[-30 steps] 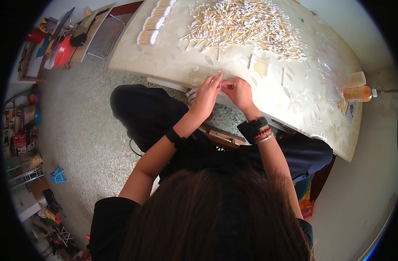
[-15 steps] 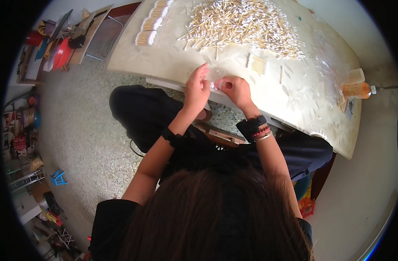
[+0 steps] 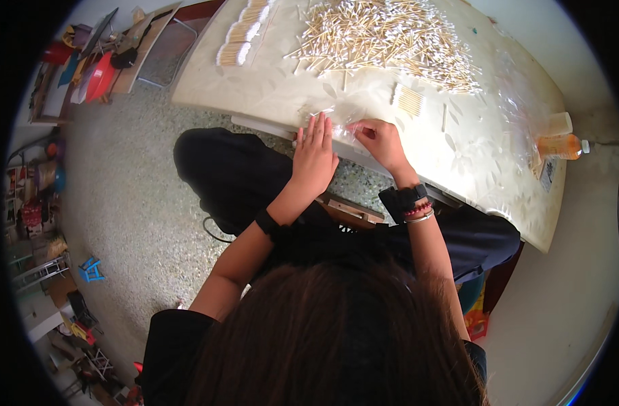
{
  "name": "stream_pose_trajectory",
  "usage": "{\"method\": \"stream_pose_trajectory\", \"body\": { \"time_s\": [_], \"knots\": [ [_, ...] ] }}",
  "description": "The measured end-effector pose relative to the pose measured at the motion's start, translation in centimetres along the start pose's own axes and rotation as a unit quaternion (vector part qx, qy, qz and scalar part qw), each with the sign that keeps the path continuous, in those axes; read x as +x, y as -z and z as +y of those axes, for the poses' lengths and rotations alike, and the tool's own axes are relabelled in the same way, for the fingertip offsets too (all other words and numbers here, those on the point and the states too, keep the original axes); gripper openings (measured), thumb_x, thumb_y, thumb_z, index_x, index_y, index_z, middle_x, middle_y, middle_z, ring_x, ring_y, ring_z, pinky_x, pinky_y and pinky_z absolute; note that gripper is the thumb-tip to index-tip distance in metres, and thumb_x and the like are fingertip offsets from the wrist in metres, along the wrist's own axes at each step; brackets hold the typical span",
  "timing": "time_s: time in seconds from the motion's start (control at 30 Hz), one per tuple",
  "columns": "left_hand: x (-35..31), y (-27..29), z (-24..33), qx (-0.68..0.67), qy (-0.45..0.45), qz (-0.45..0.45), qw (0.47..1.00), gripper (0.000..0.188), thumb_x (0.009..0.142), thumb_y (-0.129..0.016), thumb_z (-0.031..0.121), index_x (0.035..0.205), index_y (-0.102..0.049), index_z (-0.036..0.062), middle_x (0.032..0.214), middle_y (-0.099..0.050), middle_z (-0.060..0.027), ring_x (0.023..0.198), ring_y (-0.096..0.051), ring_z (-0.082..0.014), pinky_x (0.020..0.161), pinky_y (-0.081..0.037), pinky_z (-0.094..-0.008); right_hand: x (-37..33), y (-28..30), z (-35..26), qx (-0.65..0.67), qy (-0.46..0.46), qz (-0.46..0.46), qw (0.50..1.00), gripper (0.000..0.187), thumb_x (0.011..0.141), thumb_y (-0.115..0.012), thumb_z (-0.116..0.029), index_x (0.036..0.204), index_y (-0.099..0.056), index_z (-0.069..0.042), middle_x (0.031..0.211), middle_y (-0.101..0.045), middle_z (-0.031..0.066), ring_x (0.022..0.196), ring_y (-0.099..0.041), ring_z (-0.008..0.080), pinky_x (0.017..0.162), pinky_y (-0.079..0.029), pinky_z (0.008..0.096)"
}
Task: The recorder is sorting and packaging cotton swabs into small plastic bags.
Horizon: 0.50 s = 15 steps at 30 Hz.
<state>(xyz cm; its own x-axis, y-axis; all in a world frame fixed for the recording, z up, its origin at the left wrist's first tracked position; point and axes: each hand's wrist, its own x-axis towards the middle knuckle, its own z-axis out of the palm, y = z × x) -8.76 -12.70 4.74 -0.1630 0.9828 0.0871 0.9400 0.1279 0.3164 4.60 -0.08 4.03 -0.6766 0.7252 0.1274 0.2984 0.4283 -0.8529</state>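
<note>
At the table's near edge lies a small clear plastic bag [image 3: 345, 114], partly hidden under my fingers. My left hand [image 3: 314, 152] is flat on it, fingers stretched out and close together. My right hand [image 3: 384, 144] pinches the right side of the bag between thumb and fingertips. Just beyond my right hand, a neat row of cotton swabs [image 3: 409, 101] lies side by side, with a single cotton swab [image 3: 445, 117] to its right. A large loose pile of cotton swabs [image 3: 391, 40] spreads over the far middle of the table.
Sorted bundles of cotton swabs [image 3: 235, 53] line the table's far left. Toward the right are crumpled clear plastic [image 3: 516, 101], a pale cup [image 3: 560, 123] and an orange drink bottle [image 3: 560, 147] lying on its side. A blue stool [image 3: 91, 269] stands on the floor at left.
My left hand has turned from a half-curled pose to lying flat, its fingers stretched over the bag. My right hand has shifted slightly right, still pinching the bag.
</note>
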Motion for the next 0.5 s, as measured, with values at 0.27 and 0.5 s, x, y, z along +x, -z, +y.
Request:
{"method": "stream_pose_trajectory", "body": {
  "time_s": [0.27,0.5],
  "knots": [
    [1.0,-0.3,-0.6,0.008,-0.020,-0.001,1.000,0.071,0.086,-0.059,0.024,0.139,-0.023,-0.0065,0.146,-0.024,-0.0233,0.135,-0.023,-0.0390,0.109,-0.021,-0.0505,-0.1,-0.3,0.2,-0.023,-0.022,0.008,0.999,0.016,0.074,-0.069,-0.012,0.089,-0.071,-0.008,0.066,-0.060,0.0111,0.057,-0.056,0.0225,0.058,-0.046,0.0318],
    [0.2,-0.2,-1.6,-0.107,-0.025,0.025,0.994,0.058,0.087,-0.051,0.008,0.138,-0.027,-0.0053,0.143,-0.028,-0.0254,0.133,-0.026,-0.0409,0.108,-0.026,-0.0458,-0.2,-1.6,-0.9,-0.118,0.023,0.058,0.991,0.017,0.069,-0.074,-0.020,0.084,-0.072,-0.014,0.055,-0.052,0.0042,0.054,-0.054,0.0223,0.055,-0.045,0.0342]
  ]
}}
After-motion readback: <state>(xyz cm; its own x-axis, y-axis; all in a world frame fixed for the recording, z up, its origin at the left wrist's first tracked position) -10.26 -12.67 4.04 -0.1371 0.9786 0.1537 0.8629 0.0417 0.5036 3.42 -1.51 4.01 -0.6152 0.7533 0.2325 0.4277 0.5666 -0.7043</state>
